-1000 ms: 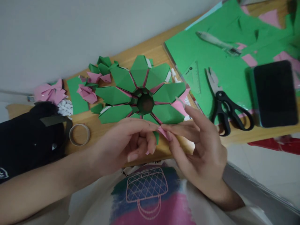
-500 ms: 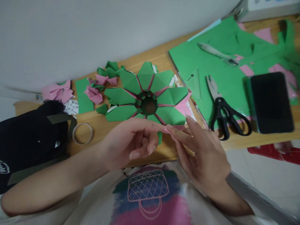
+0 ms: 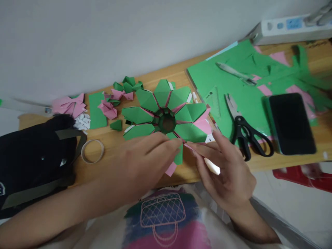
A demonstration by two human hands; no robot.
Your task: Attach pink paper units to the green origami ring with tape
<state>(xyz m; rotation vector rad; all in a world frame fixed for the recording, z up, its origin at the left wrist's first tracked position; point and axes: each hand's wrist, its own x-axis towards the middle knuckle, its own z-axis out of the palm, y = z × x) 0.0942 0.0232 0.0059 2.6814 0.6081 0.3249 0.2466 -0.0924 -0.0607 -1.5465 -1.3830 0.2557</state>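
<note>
A ring-shaped folded paper flower [image 3: 141,114] with green petals and pink edges lies on the table in front of me. At its near side, my right hand [image 3: 225,166] pinches a small pink piece of folded paper [image 3: 190,146] between thumb and fingertips. My left hand [image 3: 153,155], slightly blurred, has its fingers closed together beside that piece; what they hold, if anything, is hidden. Below the left fingertips, a green petal and a pink paper tab [image 3: 171,169] stick out toward me. The left hand covers part of the flower's near side.
Loose folded pink [image 3: 107,110] and green pieces [image 3: 129,83] lie at the back left, near a tape ring [image 3: 92,151] and a black bag [image 3: 36,159]. On the right are green sheets [image 3: 202,72], a pen [image 3: 236,73], scissors [image 3: 241,128], a phone [image 3: 292,122] and a power strip [image 3: 282,29].
My left hand has turned over, its fingers going from curled with the index stretched out to closed together. The right hand still pinches the pink piece. The view has shifted slightly.
</note>
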